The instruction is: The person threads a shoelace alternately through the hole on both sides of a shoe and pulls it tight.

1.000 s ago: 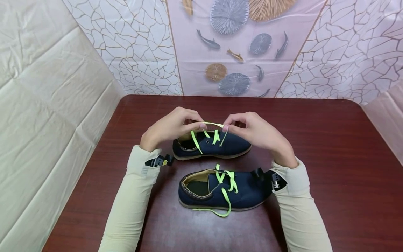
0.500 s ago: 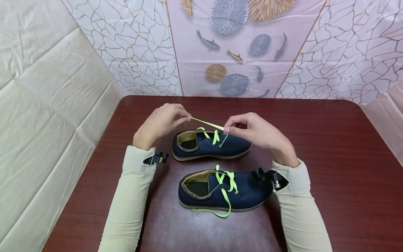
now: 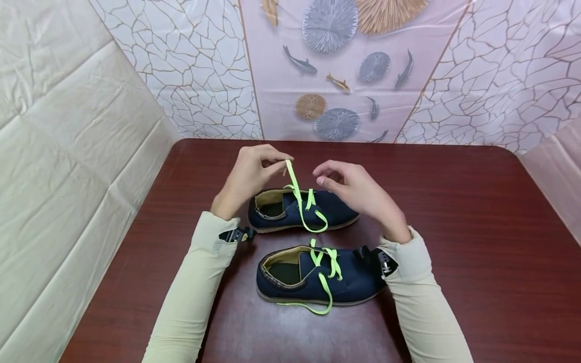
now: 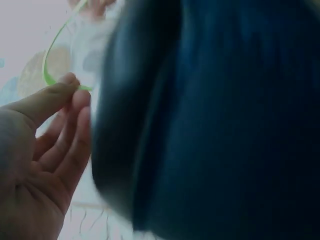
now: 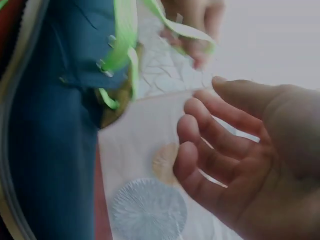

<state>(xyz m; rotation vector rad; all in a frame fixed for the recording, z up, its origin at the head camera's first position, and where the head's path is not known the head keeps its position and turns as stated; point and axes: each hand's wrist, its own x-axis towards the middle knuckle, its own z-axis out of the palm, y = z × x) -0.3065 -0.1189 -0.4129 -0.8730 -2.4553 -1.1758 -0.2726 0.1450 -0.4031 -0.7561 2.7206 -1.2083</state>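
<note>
Two navy shoes with neon-green laces lie on the table, toes to the right. Above the far shoe (image 3: 338,206) my left hand (image 3: 254,169) pinches one end of its shoelace (image 3: 297,194) between thumb and fingertips. From there the lace drops across the shoe's side, loops low and rises to a front eyelet. In the left wrist view the lace (image 4: 46,70) passes through the pinch of thumb and finger. My right hand (image 3: 358,189) hovers above the toe, fingers loosely bent, a gap between thumb and fingertips and nothing held; the right wrist view shows this hand (image 5: 235,145) too.
The near shoe (image 3: 358,277) sits in front, under my right wrist, its lace end (image 3: 324,292) trailing onto the table. The dark red wooden table (image 3: 476,227) meets a patterned cloth backdrop (image 3: 336,75) at its far edge. A pale cloth (image 3: 68,151) hangs at the left.
The right hand has let go of the lace, which was stretched taut between both hands. The left hand moved left, then back right with the lace end. The lace now hangs slack.
</note>
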